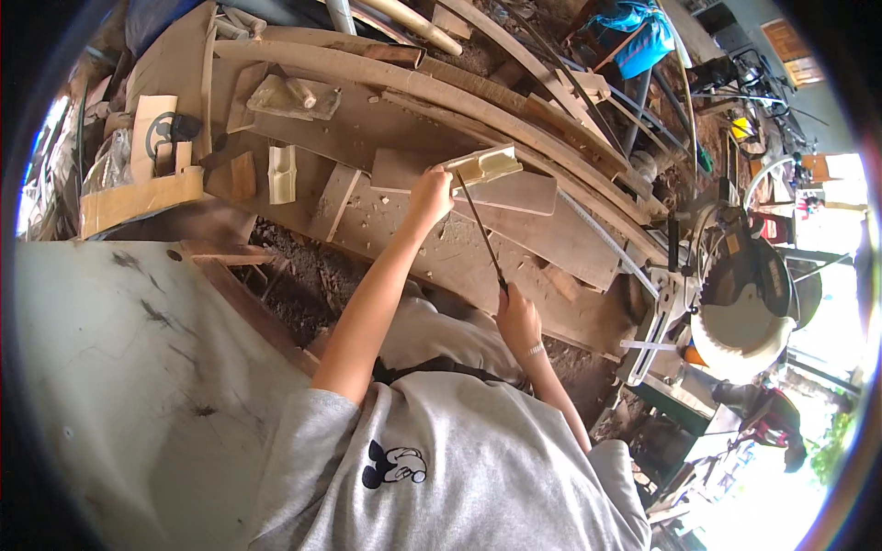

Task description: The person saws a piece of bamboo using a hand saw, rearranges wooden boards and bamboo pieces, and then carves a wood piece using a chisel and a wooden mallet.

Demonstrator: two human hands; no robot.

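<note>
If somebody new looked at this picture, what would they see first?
Probably the pale grooved block in the left hand, just above the middle, with a thin dark tool reaching up to it from the right hand. Next, perhaps the big round saw on the right, then the bright blue bag near the top right.

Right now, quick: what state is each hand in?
Left hand: closed, holding the pale grooved piece.
Right hand: closed, holding the long thin tool.
</note>
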